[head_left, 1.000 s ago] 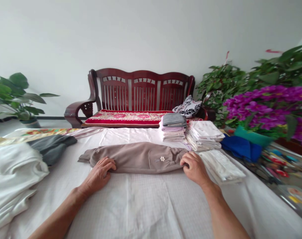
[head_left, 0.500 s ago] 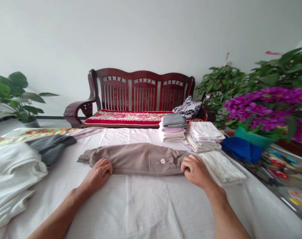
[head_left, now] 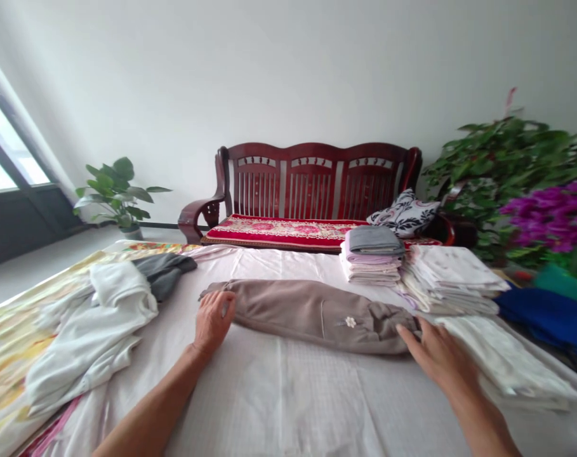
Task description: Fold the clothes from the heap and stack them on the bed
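Taupe trousers [head_left: 311, 312], folded lengthwise with a small flower button, lie across the white-covered table [head_left: 288, 393]. At their left cuff end rests my left hand [head_left: 212, 319], fingers stretched over the cloth. My right hand [head_left: 435, 355] lies flat at the waistband end, fingers extended and touching the fabric edge. Neither hand grips anything.
A loose heap of white and grey garments [head_left: 102, 317] lies at left. Folded stacks stand behind and right: grey-topped pastel pile [head_left: 371, 257], white printed piles [head_left: 452, 279], white folded cloth [head_left: 502, 365]. Blue cloth [head_left: 545, 314], plants and purple flowers at right. A red wooden bench [head_left: 311, 203] stands behind.
Both hands have let go of the trousers' near edge and opened flat. My left hand slid toward the cuff end. The camera turned left, showing the window.
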{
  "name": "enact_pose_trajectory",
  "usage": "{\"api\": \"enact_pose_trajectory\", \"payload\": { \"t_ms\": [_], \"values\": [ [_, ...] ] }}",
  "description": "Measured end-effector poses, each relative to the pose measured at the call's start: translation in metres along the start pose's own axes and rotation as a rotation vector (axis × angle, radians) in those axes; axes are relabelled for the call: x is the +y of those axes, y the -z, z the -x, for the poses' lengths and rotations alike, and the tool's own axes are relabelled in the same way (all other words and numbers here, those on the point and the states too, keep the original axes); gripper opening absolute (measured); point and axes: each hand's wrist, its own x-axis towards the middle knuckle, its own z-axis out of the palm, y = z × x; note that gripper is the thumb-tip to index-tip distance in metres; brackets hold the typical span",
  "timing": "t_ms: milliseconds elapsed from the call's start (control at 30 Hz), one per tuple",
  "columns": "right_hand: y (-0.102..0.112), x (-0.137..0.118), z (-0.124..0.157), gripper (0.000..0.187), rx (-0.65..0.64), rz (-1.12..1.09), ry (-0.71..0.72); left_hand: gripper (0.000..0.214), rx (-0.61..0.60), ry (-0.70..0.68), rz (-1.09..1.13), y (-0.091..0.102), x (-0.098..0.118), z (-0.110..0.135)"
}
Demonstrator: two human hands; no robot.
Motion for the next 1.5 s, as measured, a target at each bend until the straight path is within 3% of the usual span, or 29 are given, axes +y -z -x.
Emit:
{"api": "enact_pose_trajectory", "payload": {
  "t_ms": [67, 167, 300, 400, 467, 567, 633, 767, 900, 1000, 1167, 1333, 1500],
  "values": [
    [-0.003, 0.0, 0.0, 0.07, -0.067, -0.016, -0.029, 0.02, 0.054, 0.143, -0.096, -0.001, -0.01, -0.002],
    [-0.006, -0.006, 0.001, 0.076, -0.086, -0.121, -0.078, 0.036, 0.016, 0.312, -0.189, -0.002, -0.021, -0.005],
    [-0.006, -0.017, -0.003, 0.073, 0.094, -0.325, -0.013, 0.054, -0.067, 0.454, -0.183, -0.006, -0.029, -0.007],
    [-0.008, -0.018, -0.01, 0.071, 0.267, -0.448, 0.04, 0.056, -0.139, 0.481, -0.14, -0.009, -0.034, -0.006],
    [-0.012, -0.014, -0.015, 0.069, 0.261, -0.447, 0.032, 0.049, -0.161, 0.454, -0.112, -0.011, -0.038, -0.004],
    [-0.015, -0.009, -0.016, 0.065, 0.145, -0.329, -0.016, 0.037, -0.13, 0.395, -0.096, -0.01, -0.044, -0.002],
    [-0.012, -0.012, -0.012, 0.063, 0.201, -0.215, 0.001, 0.031, -0.089, 0.365, -0.107, -0.006, -0.048, 0.0],
    [0.004, -0.038, 0.006, 0.038, 0.379, -0.183, 0.313, 0.023, -0.077, 0.203, -0.098, 0.009, -0.054, 0.0],
    [0.007, -0.084, 0.027, 0.013, 0.229, -0.362, 0.656, 0.03, -0.184, 0.004, -0.035, 0.018, -0.054, -0.001],
    [0.001, -0.116, 0.041, 0.014, 0.132, -0.389, 0.785, 0.033, -0.229, -0.095, 0.007, 0.017, -0.05, -0.001],
    [-0.009, -0.144, 0.05, 0.019, 0.082, -0.36, 0.846, 0.021, -0.247, -0.165, 0.034, 0.015, -0.047, -0.002],
    [-0.018, -0.144, 0.046, 0.013, 0.066, -0.42, 0.851, 0.017, -0.248, -0.152, 0.059, 0.015, -0.043, -0.004],
    [-0.018, -0.141, 0.046, 0.015, 0.144, -0.479, 0.857, 0.016, -0.198, -0.138, 0.092, 0.017, -0.039, -0.004]
  ]
}}
